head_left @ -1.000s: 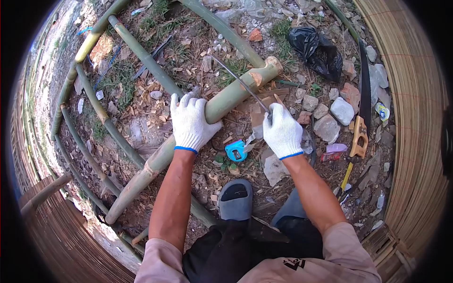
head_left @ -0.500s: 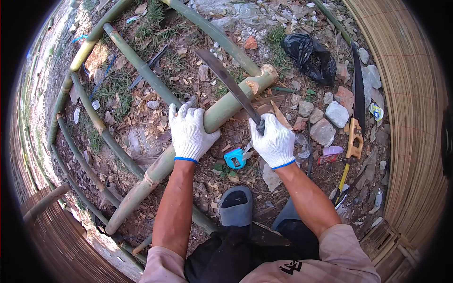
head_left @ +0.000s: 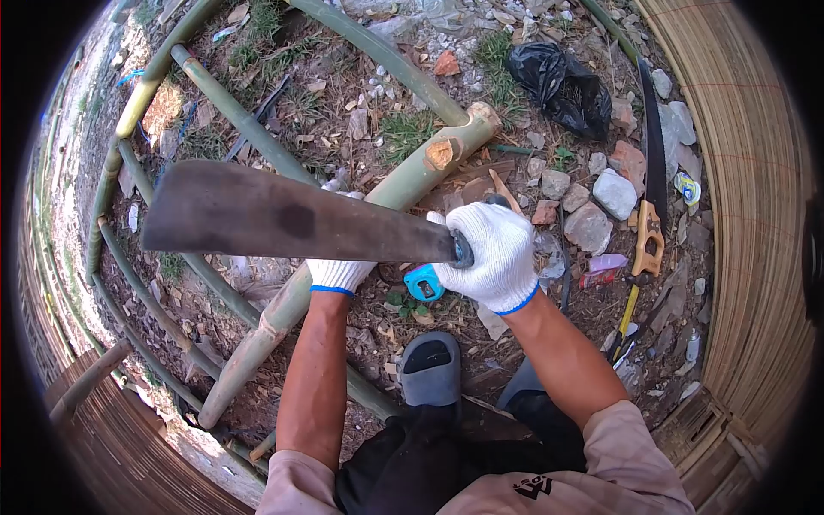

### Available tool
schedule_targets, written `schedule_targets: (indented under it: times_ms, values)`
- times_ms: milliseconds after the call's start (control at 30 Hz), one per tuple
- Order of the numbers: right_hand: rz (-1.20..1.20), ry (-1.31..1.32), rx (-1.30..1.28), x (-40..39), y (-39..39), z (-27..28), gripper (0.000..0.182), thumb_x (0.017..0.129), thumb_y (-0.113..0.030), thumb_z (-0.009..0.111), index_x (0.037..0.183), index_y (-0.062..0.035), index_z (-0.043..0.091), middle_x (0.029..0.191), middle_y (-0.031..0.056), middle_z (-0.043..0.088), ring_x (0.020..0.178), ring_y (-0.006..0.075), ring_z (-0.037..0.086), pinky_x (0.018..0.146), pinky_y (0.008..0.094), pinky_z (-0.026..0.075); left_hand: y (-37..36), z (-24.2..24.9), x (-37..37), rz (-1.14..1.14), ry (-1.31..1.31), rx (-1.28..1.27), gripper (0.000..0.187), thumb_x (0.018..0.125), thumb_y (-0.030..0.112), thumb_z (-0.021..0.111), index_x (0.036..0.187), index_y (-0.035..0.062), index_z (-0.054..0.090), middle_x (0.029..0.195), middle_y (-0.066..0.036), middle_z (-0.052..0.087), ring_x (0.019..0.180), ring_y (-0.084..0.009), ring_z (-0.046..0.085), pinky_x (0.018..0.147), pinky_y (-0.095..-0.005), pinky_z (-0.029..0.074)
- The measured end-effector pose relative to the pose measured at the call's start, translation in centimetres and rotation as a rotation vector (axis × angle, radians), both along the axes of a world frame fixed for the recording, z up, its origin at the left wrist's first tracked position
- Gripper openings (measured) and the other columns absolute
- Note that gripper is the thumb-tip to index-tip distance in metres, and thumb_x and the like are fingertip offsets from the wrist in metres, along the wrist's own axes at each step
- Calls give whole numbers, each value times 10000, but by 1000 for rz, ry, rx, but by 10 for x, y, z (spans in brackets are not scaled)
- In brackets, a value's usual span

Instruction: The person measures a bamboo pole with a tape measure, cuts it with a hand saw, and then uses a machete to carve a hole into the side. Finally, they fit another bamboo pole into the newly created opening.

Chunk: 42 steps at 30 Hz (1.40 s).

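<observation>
My right hand (head_left: 492,256), in a white knitted glove, is closed round the handle of a machete (head_left: 283,215). The broad dark blade is raised near the camera and points left, crossing in front of my left hand (head_left: 339,273). That hand, gloved too, grips the middle of a thick green bamboo pole (head_left: 410,183); the blade covers most of its fingers. Near the pole's upper end is a pale cut notch (head_left: 440,154). A blue tape measure (head_left: 423,282) lies on the ground between my hands.
Thinner bamboo poles (head_left: 245,124) form a frame at left. A handsaw (head_left: 650,245) leans at right among stones (head_left: 614,202), beside a woven bamboo wall (head_left: 738,172). A black plastic bag (head_left: 562,90) lies at upper right. My sandal (head_left: 431,378) is below.
My right hand has raised the machete from the pole toward the camera, and its blade has swung round to the left. The notch shows more fully. My left hand stays on the pole.
</observation>
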State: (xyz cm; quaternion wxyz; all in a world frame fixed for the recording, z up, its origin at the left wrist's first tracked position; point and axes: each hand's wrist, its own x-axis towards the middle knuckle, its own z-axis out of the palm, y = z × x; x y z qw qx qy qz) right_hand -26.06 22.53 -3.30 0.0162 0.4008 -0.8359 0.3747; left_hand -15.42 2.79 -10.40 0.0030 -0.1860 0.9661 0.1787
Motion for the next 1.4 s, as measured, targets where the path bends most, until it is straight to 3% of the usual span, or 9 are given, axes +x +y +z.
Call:
schedule_targets:
  times_ms: [133, 333, 467, 633, 767, 933, 1067, 1267, 1400]
  values:
    - [-295, -385, 717, -20, 18, -44, 232, 886, -317, 721, 869, -86, 709, 766, 191, 733, 766, 397, 740, 699, 512, 602, 1, 7, -6, -24, -38, -101, 679, 608, 439, 900, 1160, 84, 726, 1205, -144, 701, 1323, -337, 565, 1246, -598, 252]
    - [48, 2, -3, -1, 14, -9, 206, 766, -203, 817, 838, -135, 636, 643, 107, 635, 637, 326, 693, 601, 481, 546, 0, -4, 3, 10, -46, -12, 641, 633, 438, 890, 1135, 75, 725, 1172, -158, 703, 1287, -345, 578, 1224, -598, 274]
    - [-255, -432, 710, -28, 34, -50, 222, 863, -297, 701, 865, -75, 711, 797, 224, 727, 772, 435, 725, 705, 562, 579, 1, 3, -4, -38, 15, -132, 655, 597, 425, 901, 1118, 66, 733, 1151, -147, 709, 1260, -346, 596, 1228, -607, 277]
    - [8, -3, 48, -2, 12, -7, 205, 799, -198, 796, 772, -136, 603, 622, 88, 587, 585, 311, 653, 559, 449, 519, -1, -6, -2, 65, 25, 91, 626, 652, 430, 882, 1142, 72, 727, 1206, -166, 690, 1254, -372, 590, 1173, -585, 337]
    - [-196, -428, 744, -32, 30, -57, 330, 913, -346, 639, 918, -38, 758, 879, 248, 748, 857, 412, 744, 779, 531, 608, 2, 7, -7, -41, -48, -116, 675, 600, 432, 905, 1140, 68, 727, 1249, -156, 689, 1274, -332, 583, 1238, -590, 265]
    - [38, -177, 109, -6, 20, -8, 225, 804, -262, 800, 779, -97, 649, 684, 161, 658, 675, 392, 695, 626, 469, 567, 3, -6, -4, 55, 77, 1, 600, 630, 428, 892, 1085, 74, 725, 1196, -138, 702, 1254, -343, 594, 1215, -595, 290]
    - [-180, -498, 813, -37, 36, -60, 262, 868, -299, 678, 945, -63, 764, 907, 244, 750, 860, 423, 739, 785, 516, 606, 3, 6, -6, -47, 34, -145, 631, 618, 412, 893, 1132, 77, 743, 1172, -136, 717, 1259, -334, 597, 1212, -600, 296]
    - [29, -318, 383, -15, 25, -21, 275, 868, -335, 690, 931, -70, 724, 785, 228, 723, 802, 448, 724, 743, 538, 597, 3, 7, -6, -26, 59, -84, 627, 601, 407, 898, 1113, 77, 749, 1201, -157, 703, 1300, -355, 579, 1219, -588, 289]
    - [-156, -521, 843, -53, 40, -57, 313, 864, -299, 660, 975, -16, 736, 926, 274, 734, 894, 462, 716, 816, 537, 570, 1, 1, -6, -46, 15, -125, 664, 596, 409, 903, 1146, 80, 730, 1171, -133, 711, 1299, -339, 576, 1229, -599, 275]
